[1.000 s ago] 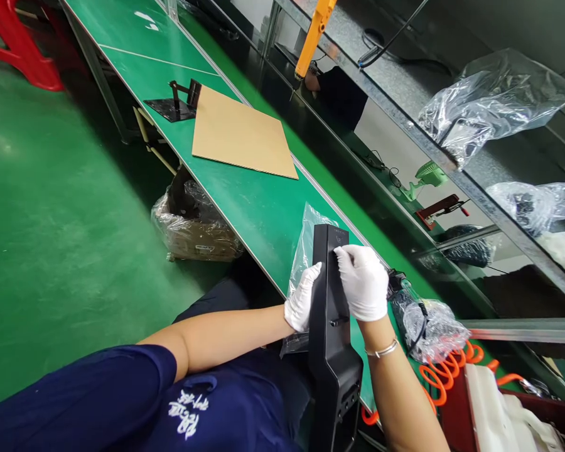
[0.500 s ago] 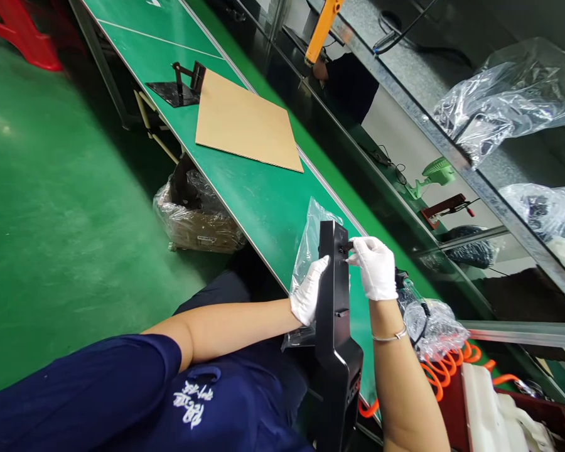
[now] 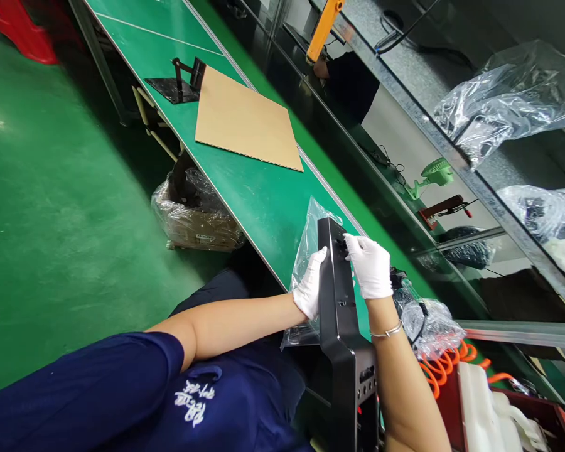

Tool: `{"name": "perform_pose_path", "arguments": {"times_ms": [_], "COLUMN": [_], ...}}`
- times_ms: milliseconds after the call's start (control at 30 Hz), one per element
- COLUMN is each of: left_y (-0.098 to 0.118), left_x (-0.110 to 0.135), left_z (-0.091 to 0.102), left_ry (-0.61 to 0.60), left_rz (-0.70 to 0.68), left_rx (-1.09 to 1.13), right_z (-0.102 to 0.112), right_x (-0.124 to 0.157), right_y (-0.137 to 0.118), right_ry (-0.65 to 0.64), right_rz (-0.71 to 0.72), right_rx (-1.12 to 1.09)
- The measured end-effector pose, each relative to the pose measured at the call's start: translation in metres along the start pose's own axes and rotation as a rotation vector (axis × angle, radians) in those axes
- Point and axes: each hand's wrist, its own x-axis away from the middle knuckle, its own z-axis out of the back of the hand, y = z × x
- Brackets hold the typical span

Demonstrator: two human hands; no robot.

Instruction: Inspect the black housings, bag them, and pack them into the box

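Note:
A long black housing [image 3: 341,314] with slots and round holes in its side stands up in front of me, over the table's near edge. My left hand [image 3: 309,285], in a white glove, grips its left edge near the top. My right hand [image 3: 370,267], also gloved, is closed at the upper right side of the housing. Its fingertips pinch at a small black part there, too hidden to name. A clear plastic bag [image 3: 306,251] lies on the table behind the left hand.
On the green table [image 3: 258,194] lie a cardboard sheet [image 3: 247,119] and a black metal stand [image 3: 181,85]. Below sits a plastic-wrapped box [image 3: 198,220]. To the right are bubble-wrapped items [image 3: 430,323], an orange coiled hose [image 3: 437,373] and a red bin [image 3: 452,402]. A metal shelf [image 3: 419,119] overhangs.
The housing has turned slightly, so more of its right side with the slots and holes shows. My right hand has shifted a little left, closer against it.

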Motion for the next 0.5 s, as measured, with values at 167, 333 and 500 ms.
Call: {"name": "perform_pose_path", "arguments": {"times_ms": [167, 333, 500], "left_y": [0.001, 0.002, 0.004], "left_x": [-0.003, -0.003, -0.011], "left_z": [0.009, 0.007, 0.011], "left_ry": [-0.08, -0.086, -0.121], "left_rz": [0.072, 0.084, 0.133], "left_rx": [-0.013, -0.015, 0.006], "right_z": [-0.002, -0.004, -0.002], "right_x": [-0.002, -0.007, -0.007], "right_y": [0.01, 0.013, 0.017], "right_ry": [-0.056, -0.05, -0.065], "right_rz": [-0.13, -0.194, -0.176], "right_rx": [-0.23, -0.278, -0.342]}}
